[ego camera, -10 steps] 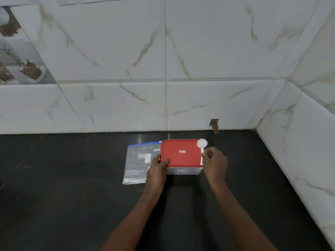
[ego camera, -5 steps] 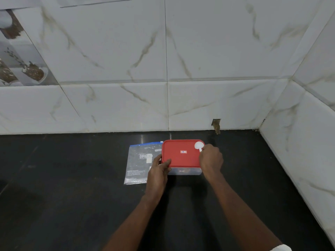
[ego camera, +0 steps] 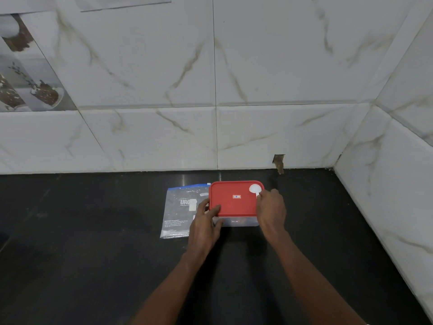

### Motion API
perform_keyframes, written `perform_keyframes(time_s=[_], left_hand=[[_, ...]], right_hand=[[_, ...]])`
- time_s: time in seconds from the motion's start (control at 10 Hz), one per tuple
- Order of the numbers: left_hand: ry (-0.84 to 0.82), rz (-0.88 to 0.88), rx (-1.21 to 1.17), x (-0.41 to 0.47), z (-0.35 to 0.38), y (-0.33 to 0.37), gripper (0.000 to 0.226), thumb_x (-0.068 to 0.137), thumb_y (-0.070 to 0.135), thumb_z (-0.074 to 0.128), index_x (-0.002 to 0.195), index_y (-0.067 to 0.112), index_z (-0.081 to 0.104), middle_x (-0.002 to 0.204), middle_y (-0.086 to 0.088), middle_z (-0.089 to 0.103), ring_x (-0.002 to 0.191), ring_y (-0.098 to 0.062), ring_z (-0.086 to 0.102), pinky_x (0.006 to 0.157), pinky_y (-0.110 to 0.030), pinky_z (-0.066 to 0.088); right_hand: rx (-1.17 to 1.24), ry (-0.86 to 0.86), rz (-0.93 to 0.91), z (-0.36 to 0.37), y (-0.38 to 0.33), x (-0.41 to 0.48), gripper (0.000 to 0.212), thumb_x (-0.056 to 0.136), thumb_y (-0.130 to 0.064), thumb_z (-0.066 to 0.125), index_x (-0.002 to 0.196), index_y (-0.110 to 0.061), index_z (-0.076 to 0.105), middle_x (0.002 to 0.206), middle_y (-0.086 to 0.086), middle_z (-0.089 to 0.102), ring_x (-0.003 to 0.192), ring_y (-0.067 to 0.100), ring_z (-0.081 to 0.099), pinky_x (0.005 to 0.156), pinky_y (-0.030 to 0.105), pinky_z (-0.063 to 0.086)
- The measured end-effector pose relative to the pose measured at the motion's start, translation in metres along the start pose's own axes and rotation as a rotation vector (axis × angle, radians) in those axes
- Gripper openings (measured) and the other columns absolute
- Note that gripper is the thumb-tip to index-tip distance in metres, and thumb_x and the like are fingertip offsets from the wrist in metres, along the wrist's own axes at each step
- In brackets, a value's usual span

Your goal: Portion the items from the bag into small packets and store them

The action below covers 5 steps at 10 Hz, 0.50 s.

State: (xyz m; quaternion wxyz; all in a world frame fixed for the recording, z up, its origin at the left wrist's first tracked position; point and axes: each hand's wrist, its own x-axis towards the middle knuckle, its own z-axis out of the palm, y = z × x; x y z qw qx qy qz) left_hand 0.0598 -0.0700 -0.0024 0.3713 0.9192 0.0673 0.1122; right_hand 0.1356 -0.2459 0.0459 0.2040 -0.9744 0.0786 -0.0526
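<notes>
So the clear plastic container (ego camera: 241, 222) with the red lid (ego camera: 234, 200) sits on the black counter (ego camera: 93, 231), toward the back edge and a bit right of the middle, not far from the back right corner where the marble-look wall tiles (ego camera: 281, 66) meet. The lid is on. The left hand (ego camera: 203, 226) grips the container at its near left corner, thumb on top of the lid and fingers curled round the front wall. The right hand (ego camera: 271, 212) is at the right side of the lid, fingers closed in a pinch on the handle of a small white spoon (ego camera: 255, 189), whose round bowl is over the lid's far right corner. A zip bag (ego camera: 180, 207) with printed text lies flat just left of the container; its right edge goes behind the box and the left hand, so I can't tell if it's tucked under. There's a little chipped hole (ego camera: 278, 161) in the tile at the counter's back edge.
</notes>
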Motion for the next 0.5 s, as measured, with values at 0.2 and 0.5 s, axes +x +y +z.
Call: perform_keyframes(time_s=[0.2,0.5], left_hand=[[-0.011,0.035,0.067,0.003,0.002,0.003,0.037,0.103,0.026,0.051,0.136,0.015,0.063,0.16,0.002,0.04,0.14,-0.017,0.046,0.111,-0.033,0.044],[-0.05,0.034,0.098,0.007,0.0,0.003,0.04,0.106,0.034,0.041,0.139,0.019,0.058,0.159,0.001,0.038,0.139,-0.016,0.046,0.113,-0.034,0.043]], right_hand=[[0.157,0.02,-0.122,0.02,0.02,-0.016,0.022,0.095,-0.006,0.047,0.108,-0.006,0.064,0.115,0.013,0.054,0.105,0.025,0.048,0.081,0.023,0.035],[-0.006,0.043,-0.209,0.013,0.022,-0.017,0.028,0.1,-0.016,0.044,0.12,-0.014,0.064,0.111,0.002,0.062,0.103,0.015,0.055,0.082,0.024,0.048]])
